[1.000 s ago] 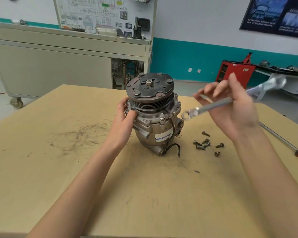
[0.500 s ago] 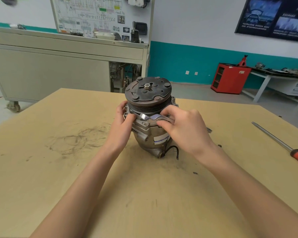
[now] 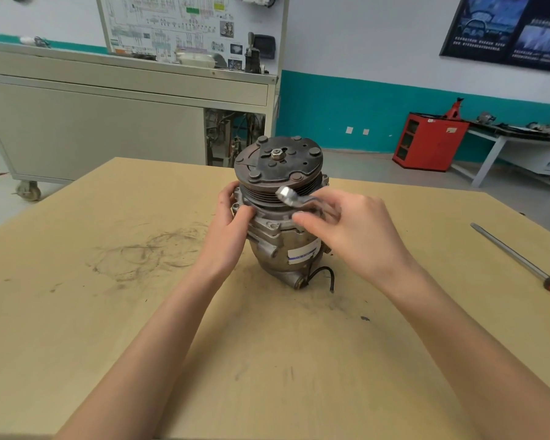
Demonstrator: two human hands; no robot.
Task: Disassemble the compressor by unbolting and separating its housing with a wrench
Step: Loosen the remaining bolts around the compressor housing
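Compressor (image 3: 277, 249) is standing upright at frame centre on table (image 3: 108, 312), pulley facing up. L hand (image 3: 227, 230) is gripping its left side at the flange. R hand (image 3: 353, 236) is holding wrench (image 3: 291, 196) against the pulley's front-right w/ ring end sticking out up-left of the fingers. Screwdriver (image 3: 515, 254) is lying at right edge. Red cabinet (image 3: 429, 142) is sitting upper right.

Grey compressor (image 3: 278, 217) upright on table – silver wrench (image 3: 291, 198) against its pulley.
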